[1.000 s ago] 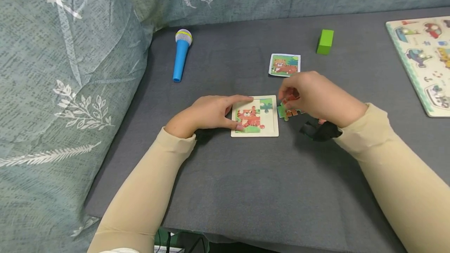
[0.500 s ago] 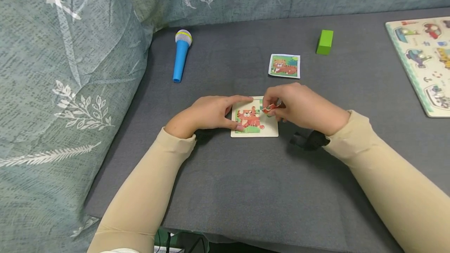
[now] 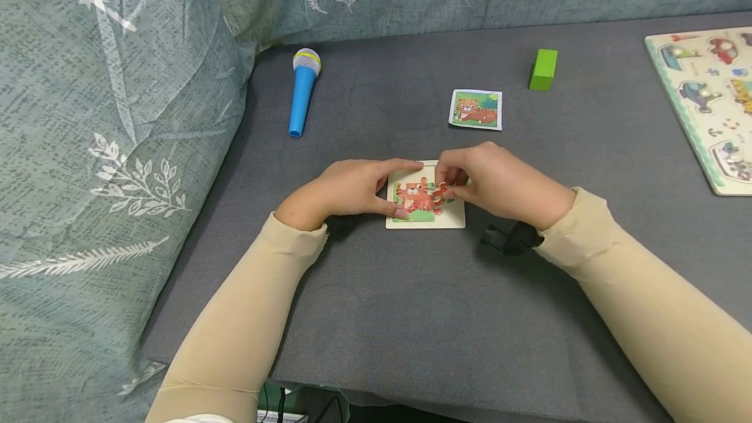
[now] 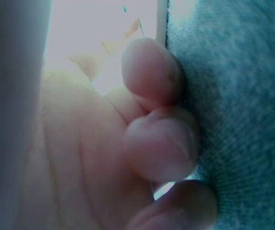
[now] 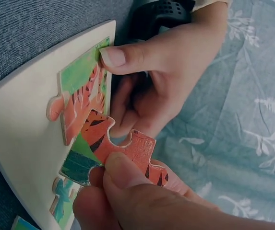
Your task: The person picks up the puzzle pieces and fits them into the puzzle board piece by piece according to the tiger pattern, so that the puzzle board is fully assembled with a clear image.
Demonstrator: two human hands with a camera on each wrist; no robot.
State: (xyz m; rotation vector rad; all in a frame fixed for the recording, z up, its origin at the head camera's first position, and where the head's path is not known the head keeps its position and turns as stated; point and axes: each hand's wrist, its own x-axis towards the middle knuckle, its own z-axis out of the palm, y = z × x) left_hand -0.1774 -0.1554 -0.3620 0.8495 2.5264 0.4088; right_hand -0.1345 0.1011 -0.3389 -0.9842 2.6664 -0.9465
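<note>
A pale wooden puzzle board (image 3: 452, 219) lies on the grey cloth, with joined tiger pieces (image 3: 416, 196) at its left side. My left hand (image 3: 346, 191) grips the board's left side, thumb over the lower left corner and forefinger at the top edge. Between thumb and fingertips, my right hand (image 3: 493, 181) pinches a red-and-green puzzle piece (image 5: 139, 149). In the right wrist view that piece is tilted over the board, close beside the joined pieces. A green piece with a leafy shape (image 5: 60, 201) lies further along the board. The left wrist view is mostly blurred fingers (image 4: 161, 143).
A tiger picture card (image 3: 476, 109) lies behind the board. Further back are a green block (image 3: 543, 70) and, at left, a blue toy microphone (image 3: 302, 93). A larger picture board (image 3: 713, 109) is at the right. Part of another piece (image 5: 24, 224) shows beside the puzzle board.
My right hand has moved left from beside the board to above it, bringing the puzzle piece against the joined pieces. The left hand has stayed in place.
</note>
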